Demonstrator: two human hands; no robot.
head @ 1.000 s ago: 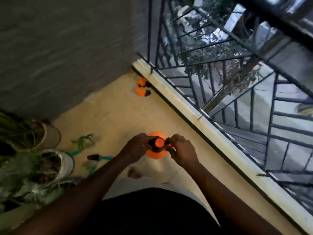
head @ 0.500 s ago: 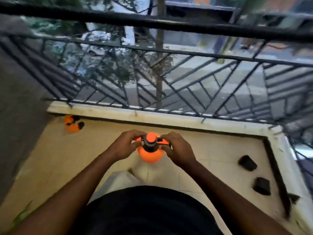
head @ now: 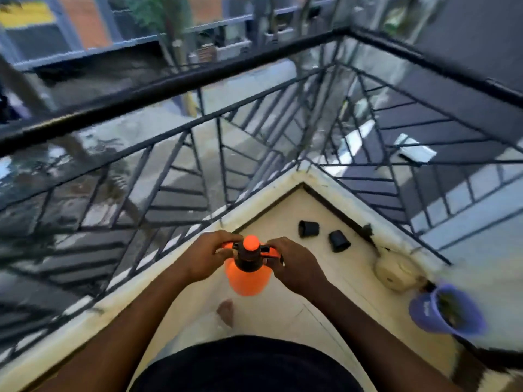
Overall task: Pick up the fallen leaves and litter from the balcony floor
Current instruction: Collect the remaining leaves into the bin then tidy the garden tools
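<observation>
**Open floor narrowing to a cluttered corner**

The bare floor (head: 285, 213) is free up to the corner. Two things lie on it there: the left black pot (head: 308, 229) and the right black pot (head: 339, 241), tipped over, with a gap between them. A cream round object (head: 394, 271) and a purple pot (head: 424, 309) crowd the right ledge (head: 351, 199). The railing (head: 169, 80) closes both outer sides. The orange sprayer (head: 247, 275), gripped by the left hand (head: 210, 257) and the right hand (head: 294, 265), hangs over mid-floor.

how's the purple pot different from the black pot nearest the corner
The purple pot is purple and looks larger; the black pot is black and smaller. The purple pot stands mouth-up with greenish contents; the black pot lies on its side. Both rest on the balcony floor near the right-hand ledge.
</observation>
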